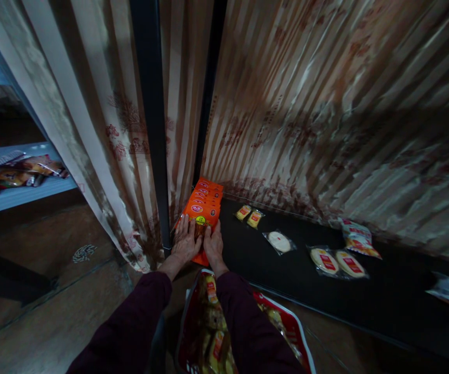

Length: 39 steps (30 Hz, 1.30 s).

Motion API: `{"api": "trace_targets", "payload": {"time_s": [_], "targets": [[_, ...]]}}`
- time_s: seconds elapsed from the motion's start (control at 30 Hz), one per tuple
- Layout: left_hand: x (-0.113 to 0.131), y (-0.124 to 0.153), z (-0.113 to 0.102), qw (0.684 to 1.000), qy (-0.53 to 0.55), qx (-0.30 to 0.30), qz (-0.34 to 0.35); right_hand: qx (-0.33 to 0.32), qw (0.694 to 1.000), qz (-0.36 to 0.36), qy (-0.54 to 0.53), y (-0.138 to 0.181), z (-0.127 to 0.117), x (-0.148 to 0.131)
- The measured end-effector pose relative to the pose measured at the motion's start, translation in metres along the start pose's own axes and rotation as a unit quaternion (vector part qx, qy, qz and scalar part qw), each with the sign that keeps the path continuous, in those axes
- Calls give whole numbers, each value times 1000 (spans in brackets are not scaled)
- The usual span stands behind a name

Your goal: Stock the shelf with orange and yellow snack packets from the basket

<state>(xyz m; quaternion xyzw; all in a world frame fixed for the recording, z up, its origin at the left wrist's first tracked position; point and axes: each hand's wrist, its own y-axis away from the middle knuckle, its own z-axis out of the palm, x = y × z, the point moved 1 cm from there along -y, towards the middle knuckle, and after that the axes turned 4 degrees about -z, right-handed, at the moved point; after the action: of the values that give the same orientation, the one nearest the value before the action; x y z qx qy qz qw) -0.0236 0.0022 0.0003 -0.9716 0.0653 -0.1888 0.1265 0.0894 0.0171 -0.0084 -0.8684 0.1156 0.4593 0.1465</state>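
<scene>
Several orange snack packets (209, 210) lie overlapped in a row at the left end of a low black shelf, beside a dark metal post. My left hand (185, 241) rests on the near left part of the row, its fingers stretched out. Touching the right edge of the same packets is my right hand (213, 244), fingers also extended. The two thumbs nearly meet over the front packet. Both palms face down, so their undersides are hidden. Below my forearms stands a red and white basket (302, 340) holding several wrapped, yellowish food packs.
On the black shelf (287, 272) lie two small yellow packs (249, 216), a round white wrapped item (279, 241), a twin pack of round cakes (337, 262) and a snack bag (359, 239). A pleated curtain (306, 104) hangs behind. Another shelf (25, 195) with packaged food is at left.
</scene>
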Motion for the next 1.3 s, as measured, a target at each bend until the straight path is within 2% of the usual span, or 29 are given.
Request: {"api": "trace_targets", "payload": {"time_s": [0.2,0.3,0.4,0.53,0.67,0.87,1.1,1.3], "targets": [[-3,-6,2,1000,6,-8,1,-11,999,-32,20,-3,-2,2],[-3,-6,2,1000,-2,1,7,4,999,-47,22,-5,-2,1],[-3,-6,2,1000,-5,3,7,15,999,-30,20,-10,0,-2],[-3,-9,3,1000,4,-9,-1,-6,1000,2,30,-18,1,-4],[-2,-11,3,1000,9,-14,-7,-14,999,-2,35,-21,0,-2],[-1,-8,4,1000,10,27,-4,-1,1000,16,1,-28,-5,-1],[-3,-11,9,1000,20,14,-15,-36,999,38,9,-44,-5,-6],[-2,-11,7,999,24,42,-16,-12,999,32,6,-42,-1,-4]]}}
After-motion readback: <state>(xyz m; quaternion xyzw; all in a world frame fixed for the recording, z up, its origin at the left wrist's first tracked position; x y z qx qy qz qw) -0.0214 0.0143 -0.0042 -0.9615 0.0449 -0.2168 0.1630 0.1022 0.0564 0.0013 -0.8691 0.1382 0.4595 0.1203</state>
